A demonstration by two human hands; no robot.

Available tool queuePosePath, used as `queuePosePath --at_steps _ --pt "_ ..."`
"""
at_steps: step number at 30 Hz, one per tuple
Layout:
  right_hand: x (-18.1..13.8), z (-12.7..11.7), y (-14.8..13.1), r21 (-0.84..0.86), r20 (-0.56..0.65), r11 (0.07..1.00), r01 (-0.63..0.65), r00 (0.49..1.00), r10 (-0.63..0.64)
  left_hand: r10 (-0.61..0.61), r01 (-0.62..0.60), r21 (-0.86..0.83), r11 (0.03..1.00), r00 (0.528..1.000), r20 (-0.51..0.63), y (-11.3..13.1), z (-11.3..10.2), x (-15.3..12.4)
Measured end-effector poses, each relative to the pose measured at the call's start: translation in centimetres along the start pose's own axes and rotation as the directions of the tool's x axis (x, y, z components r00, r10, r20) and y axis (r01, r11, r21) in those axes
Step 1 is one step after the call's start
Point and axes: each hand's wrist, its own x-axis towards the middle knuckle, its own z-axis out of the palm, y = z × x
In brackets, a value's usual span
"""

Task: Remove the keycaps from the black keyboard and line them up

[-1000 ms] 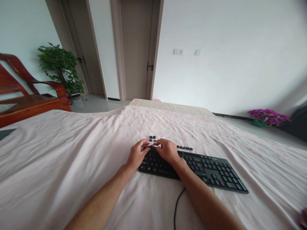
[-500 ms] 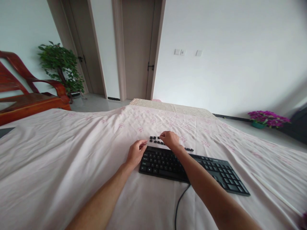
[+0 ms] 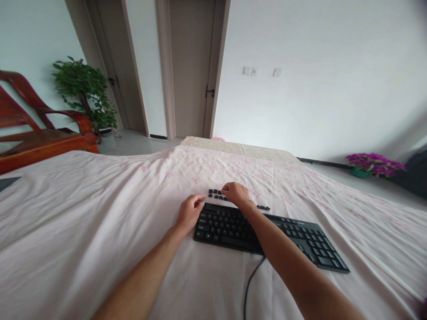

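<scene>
A black keyboard [image 3: 227, 241] lies on a pale pink, flower-patterned cloth [image 3: 133, 213], crossed by my right forearm. Beyond its back edge, loose black keycaps [image 3: 215, 192] stand in short rows. My right hand [image 3: 236, 193] reaches over the keyboard, thumb and fingers pinched on a small black keycap [image 3: 219, 192] at the end of the back row. At the keyboard's back left corner is my left hand [image 3: 191, 210], its fingers curled and drawn together close to the keycaps. Whether anything sits between those fingertips is too small to tell. Part of the keycap rows is hidden behind my right hand.
More keycaps [image 3: 263, 207] lie to the right of my right wrist. A black cable [image 3: 247, 284] runs from the keyboard toward me. Past the cloth are a wooden armchair [image 3: 76, 122], a leafy plant [image 3: 82, 89], doors, and purple flowers [image 3: 375, 163] in a pot.
The keycap at my right fingertips now shows more plainly, beside the two others in the back row. My right hand has shifted very slightly; my left hand keeps its place.
</scene>
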Motion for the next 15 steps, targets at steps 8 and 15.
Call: queuePosePath --at_steps 8,15 --pt "-0.3 -0.5 -0.3 0.008 0.039 1.0 -0.02 0.999 0.02 0.006 -0.006 0.015 1.0 1.0 0.01 0.1 -0.1 0.0" --pt "-1.4 -2.4 -0.2 0.088 -0.056 0.994 0.057 0.997 -0.053 0.014 -0.014 0.02 1.0 1.0 0.01 0.2 -0.2 0.0"
